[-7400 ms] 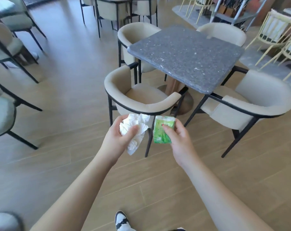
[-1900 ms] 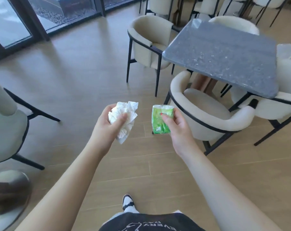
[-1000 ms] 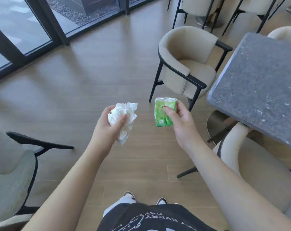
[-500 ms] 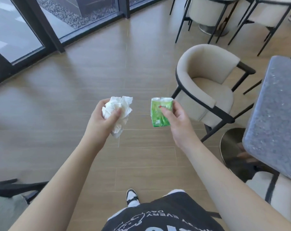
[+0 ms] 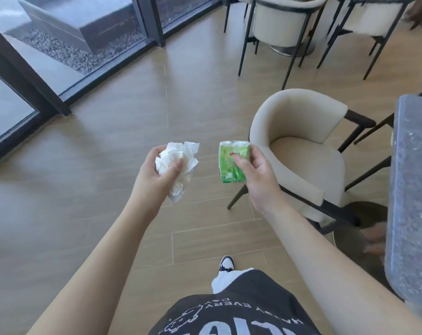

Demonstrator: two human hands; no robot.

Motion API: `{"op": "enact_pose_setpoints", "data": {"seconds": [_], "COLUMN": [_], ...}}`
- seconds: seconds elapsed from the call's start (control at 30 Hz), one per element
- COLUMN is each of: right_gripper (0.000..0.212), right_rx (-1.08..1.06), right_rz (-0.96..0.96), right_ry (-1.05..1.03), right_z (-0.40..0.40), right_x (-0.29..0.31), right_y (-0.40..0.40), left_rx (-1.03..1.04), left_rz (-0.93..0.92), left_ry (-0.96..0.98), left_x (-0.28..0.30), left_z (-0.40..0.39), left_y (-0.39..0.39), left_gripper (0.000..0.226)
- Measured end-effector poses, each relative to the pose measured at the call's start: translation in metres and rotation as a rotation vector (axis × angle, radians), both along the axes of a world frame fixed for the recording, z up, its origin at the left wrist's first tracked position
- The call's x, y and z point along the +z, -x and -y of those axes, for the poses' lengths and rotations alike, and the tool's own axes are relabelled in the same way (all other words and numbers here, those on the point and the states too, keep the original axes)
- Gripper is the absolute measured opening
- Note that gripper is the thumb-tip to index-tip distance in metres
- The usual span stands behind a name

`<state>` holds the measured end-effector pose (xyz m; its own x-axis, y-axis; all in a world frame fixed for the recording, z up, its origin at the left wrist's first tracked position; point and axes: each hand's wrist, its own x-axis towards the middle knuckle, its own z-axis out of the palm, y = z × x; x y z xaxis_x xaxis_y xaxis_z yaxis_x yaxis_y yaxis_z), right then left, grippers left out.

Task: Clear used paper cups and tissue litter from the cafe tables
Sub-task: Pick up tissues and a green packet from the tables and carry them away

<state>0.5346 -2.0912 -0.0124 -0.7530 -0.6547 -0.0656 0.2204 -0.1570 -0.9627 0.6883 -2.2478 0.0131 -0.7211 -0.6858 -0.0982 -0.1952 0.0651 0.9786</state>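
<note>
I was in the carrying step: both hands were loaded and no bin was in sight. My left hand [image 5: 156, 176] had its fingers [image 5: 177, 165] curled round a crumpled white tissue wad [image 5: 178, 160], a loose tail of it hanging below my palm. My right hand [image 5: 256, 175] pinched a small green tissue packet [image 5: 230, 163], thumb across its front and the other fingers behind it. The two sat near each other in front of me, apart, over the wooden floor [image 5: 84, 165]. The next move, I judged, called for walking on to a bin with both grips kept firm, the soft wad most likely to shed a piece. A cream armchair [image 5: 299, 151] stood at 3 o'clock just beside my right hand, the grey stone table [image 5: 413, 189] beyond it at the frame's edge. More chairs [image 5: 280, 22] stood at 1 o'clock, glass doors [image 5: 60, 44] at 10 o'clock.
</note>
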Motion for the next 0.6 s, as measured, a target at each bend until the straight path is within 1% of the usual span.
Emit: {"op": "enact_pose_setpoints", "data": {"seconds": [0.1, 0.2, 0.4, 0.53, 0.6], "right_gripper": [0.019, 0.018, 0.016, 0.016, 0.015], "right_rx": [-0.002, -0.012, -0.048, -0.099, -0.108], "right_rz": [0.01, 0.03, 0.038, 0.024, 0.001], "right_ry": [0.01, 0.023, 0.021, -0.001, -0.034], "right_z": [0.03, 0.056, 0.108, 0.165, 0.201], "right_x": [0.006, 0.002, -0.011, -0.017, -0.019], "right_y": [0.044, 0.077, 0.134, 0.172, 0.188], "left_rx": [-0.028, -0.031, -0.058, -0.087, -0.114], "left_rz": [0.007, 0.014, 0.02, 0.021, 0.01], "left_ry": [0.004, 0.011, 0.009, -0.006, -0.013], "left_x": [0.009, 0.012, 0.002, -0.009, -0.013], "left_z": [0.028, 0.059, 0.128, 0.193, 0.23], "left_y": [0.042, 0.077, 0.139, 0.18, 0.202], "left_gripper": [0.039, 0.045, 0.039, 0.044, 0.041]}}
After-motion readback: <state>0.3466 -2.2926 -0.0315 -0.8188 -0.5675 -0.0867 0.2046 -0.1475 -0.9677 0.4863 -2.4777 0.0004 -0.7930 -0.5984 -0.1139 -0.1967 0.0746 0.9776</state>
